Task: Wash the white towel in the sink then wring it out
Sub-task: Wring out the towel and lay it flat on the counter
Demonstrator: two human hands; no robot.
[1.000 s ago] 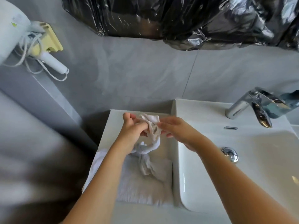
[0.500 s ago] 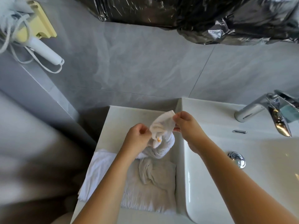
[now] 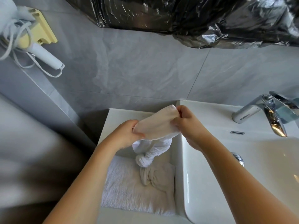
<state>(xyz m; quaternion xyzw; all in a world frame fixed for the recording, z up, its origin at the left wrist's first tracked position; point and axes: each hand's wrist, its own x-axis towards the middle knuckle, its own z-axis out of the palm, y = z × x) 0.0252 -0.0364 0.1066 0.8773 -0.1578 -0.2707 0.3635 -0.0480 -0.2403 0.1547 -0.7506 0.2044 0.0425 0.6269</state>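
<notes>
My left hand (image 3: 127, 135) and right hand (image 3: 186, 123) each pinch an end of the white towel (image 3: 156, 125), stretching it open above the counter (image 3: 124, 117). I hold it beside the sink (image 3: 210, 167), probably to carry it there for washing.

Counter left of sink: taken up by a folded towel (image 3: 129, 188) at the near end and a twisted cloth (image 3: 152, 152) on it; bare strip (image 3: 119, 115) only at the far end by the wall
Above counter: both hands, left hand (image 3: 127, 135) and right hand (image 3: 189, 125), stretch a cloth end across it
Basin (image 3: 267, 159): open; drain plug (image 3: 237, 157) low in it
Far right: tap (image 3: 265, 110) juts over the basin
Overhead: black plastic (image 3: 194, 18) hangs down the wall
Left wall: dryer (image 3: 43, 54) and its cord stick out
</notes>
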